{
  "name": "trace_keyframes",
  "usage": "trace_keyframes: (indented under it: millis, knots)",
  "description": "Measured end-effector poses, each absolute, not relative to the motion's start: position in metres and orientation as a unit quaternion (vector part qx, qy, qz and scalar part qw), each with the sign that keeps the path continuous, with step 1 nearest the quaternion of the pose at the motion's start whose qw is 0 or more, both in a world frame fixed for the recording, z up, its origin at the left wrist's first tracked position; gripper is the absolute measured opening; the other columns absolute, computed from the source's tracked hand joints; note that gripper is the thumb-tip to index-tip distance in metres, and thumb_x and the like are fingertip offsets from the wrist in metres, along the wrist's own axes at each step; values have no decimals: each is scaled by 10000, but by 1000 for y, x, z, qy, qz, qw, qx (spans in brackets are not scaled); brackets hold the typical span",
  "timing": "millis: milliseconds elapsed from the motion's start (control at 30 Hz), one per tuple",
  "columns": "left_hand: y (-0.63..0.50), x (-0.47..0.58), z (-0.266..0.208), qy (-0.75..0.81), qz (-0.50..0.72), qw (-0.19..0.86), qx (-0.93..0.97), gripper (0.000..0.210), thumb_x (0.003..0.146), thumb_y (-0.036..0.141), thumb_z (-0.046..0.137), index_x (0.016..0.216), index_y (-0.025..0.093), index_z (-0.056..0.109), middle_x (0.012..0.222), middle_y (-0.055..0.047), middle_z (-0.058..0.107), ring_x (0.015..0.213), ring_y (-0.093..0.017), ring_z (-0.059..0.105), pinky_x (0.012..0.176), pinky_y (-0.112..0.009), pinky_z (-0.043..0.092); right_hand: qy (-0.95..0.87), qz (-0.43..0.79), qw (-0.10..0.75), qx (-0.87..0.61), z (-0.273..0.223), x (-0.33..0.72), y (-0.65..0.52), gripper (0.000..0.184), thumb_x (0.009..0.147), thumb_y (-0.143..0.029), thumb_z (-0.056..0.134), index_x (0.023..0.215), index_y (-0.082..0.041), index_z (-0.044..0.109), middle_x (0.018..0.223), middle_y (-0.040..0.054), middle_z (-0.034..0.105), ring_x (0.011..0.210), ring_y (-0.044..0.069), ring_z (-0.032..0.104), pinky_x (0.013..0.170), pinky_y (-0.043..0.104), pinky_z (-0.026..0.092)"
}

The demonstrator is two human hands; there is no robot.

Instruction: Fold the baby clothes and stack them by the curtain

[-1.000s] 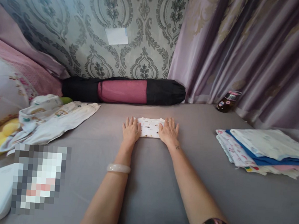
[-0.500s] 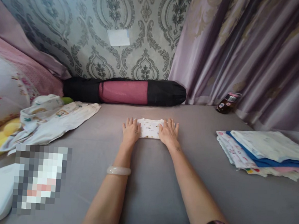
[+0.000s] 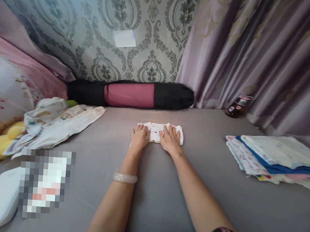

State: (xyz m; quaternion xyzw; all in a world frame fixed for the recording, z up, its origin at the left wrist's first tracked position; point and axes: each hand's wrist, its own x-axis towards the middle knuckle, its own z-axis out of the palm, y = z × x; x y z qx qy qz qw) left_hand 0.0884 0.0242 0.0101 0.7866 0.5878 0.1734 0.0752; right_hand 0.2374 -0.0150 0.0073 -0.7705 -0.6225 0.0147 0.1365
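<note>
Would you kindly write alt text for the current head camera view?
A person's left hand and right hand rest on a folded white printed garment on a gray sheet. Folded fabrics are stacked at right, a black-and-pink roll before the wallpapered wall.

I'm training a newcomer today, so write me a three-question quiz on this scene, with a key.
1. True or false: both of the person's hands are lifted clear of the white printed cloth.
2. What colour is the middle section of the long roll? A) green B) yellow C) dark pink
3. Fill in: in the stack of cloths at the right, the layer just under the pale top one is ____.

Key:
1. False: the left hand and right hand both rest on the white printed cloth.
2. C
3. blue
</note>
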Motion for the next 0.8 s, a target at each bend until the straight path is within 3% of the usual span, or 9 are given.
trace_keyframes:
  millis: [233,400,800]
  knots:
    - [33,81,18,602,249,125,749,353,940,228,406,1244,181,579,1311,-112,604,1265,-230,512,1109,-429,312,-656,3,171,-735,14,224,-17,554,1003,-442,230,1460,-165,376,1527,176,313,1421,304,221,1111,572,118]
    - [41,68,23,637,277,167,699,365,940,276,408,1203,168,636,1117,-131,704,1043,-233,653,920,-321,466,-683,18,163,-712,8,216,-16,521,1004,-427,232,1449,-211,394,1534,141,314,1419,293,228,1102,578,151]
    - [45,47,26,693,310,213,615,349,911,274,425,1124,173,683,1078,-144,714,1066,-256,642,875,-323,471,-676,43,114,-727,19,213,-12,509,998,-404,239,1425,-201,426,1526,145,331,1413,292,237,1100,580,158]
